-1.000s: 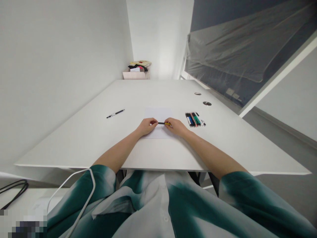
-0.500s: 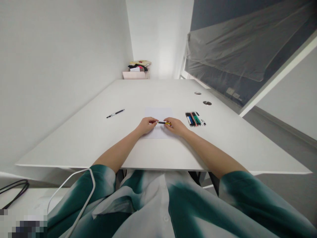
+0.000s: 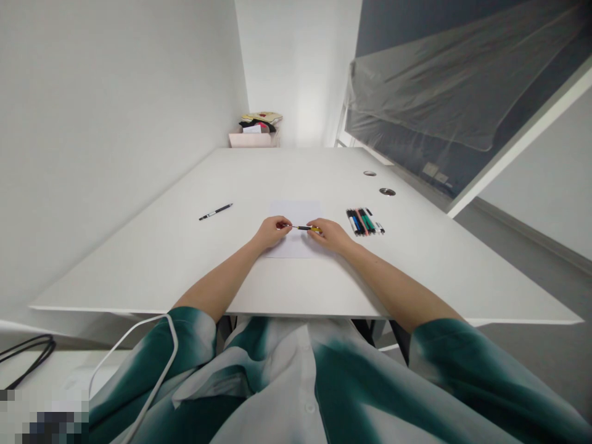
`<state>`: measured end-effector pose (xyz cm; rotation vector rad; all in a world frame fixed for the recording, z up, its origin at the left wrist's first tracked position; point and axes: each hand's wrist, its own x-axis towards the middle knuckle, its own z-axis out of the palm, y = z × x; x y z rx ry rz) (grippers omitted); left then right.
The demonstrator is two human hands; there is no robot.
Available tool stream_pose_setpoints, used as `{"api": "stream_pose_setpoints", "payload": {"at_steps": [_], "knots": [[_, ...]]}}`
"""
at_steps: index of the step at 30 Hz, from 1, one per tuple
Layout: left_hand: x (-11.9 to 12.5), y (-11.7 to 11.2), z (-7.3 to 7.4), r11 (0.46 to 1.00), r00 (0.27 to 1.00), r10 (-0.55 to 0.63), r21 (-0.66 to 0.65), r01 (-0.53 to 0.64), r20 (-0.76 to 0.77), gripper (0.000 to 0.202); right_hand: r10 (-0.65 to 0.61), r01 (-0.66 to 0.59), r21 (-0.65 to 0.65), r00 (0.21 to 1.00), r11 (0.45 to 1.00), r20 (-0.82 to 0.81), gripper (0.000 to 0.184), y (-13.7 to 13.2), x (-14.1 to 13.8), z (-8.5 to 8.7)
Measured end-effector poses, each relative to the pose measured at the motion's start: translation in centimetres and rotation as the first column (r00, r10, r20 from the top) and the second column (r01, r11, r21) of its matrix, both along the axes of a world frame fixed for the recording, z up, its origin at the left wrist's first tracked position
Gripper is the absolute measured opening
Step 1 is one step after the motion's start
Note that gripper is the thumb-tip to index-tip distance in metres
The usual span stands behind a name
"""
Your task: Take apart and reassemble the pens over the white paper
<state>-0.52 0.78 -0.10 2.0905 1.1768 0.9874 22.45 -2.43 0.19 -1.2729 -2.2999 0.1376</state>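
Above a sheet of white paper [image 3: 296, 248], both hands hold a small pen between them. My right hand [image 3: 329, 234] is closed around the yellow end of the yellow-and-black pen [image 3: 304, 228], which lies crosswise and points left. My left hand [image 3: 272, 232] pinches a thin rod [image 3: 295, 226] at the pen's left end. A short stretch of that rod shows between the left fingertips and the black part; whether it is a refill I cannot tell. The left fingers hide the rest of it.
A black-and-white pen [image 3: 216, 212] lies on the white table [image 3: 296, 287] to the left. Several pens and pen parts [image 3: 363, 222] lie in a row to the right. Two round metal inserts [image 3: 387, 192] sit farther back, and a pink box [image 3: 252, 140] stands beyond the far edge.
My left hand has shifted slightly left and up, so the thin rod now shows between its fingertips and the pen's black part. My right hand has barely moved.
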Motion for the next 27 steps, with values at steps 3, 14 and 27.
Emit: {"api": "stream_pose_setpoints", "payload": {"at_steps": [3, 14, 27], "knots": [[-0.2, -0.1, 0.2, 1.000, 1.000, 0.021, -0.011, -0.021, 0.016, 0.018, -0.006, 0.006, -0.001, 1.000, 1.000, -0.004, 0.029, 0.1, 0.2, -0.1], [-1.4, 0.8, 0.3, 0.994, 0.986, 0.100, -0.053, -0.094, 0.134, 0.019, -0.048, 0.048, -0.008, 0.999, 0.999, -0.009, 0.028, 0.5, 0.6, -0.1], [-2.5, 1.5, 0.5, 0.977, 0.932, 0.211, -0.091, -0.193, 0.294, 0.015, -0.138, 0.137, -0.038, 0.990, 0.990, -0.015, 0.026, 0.8, 1.1, -0.1]]}}
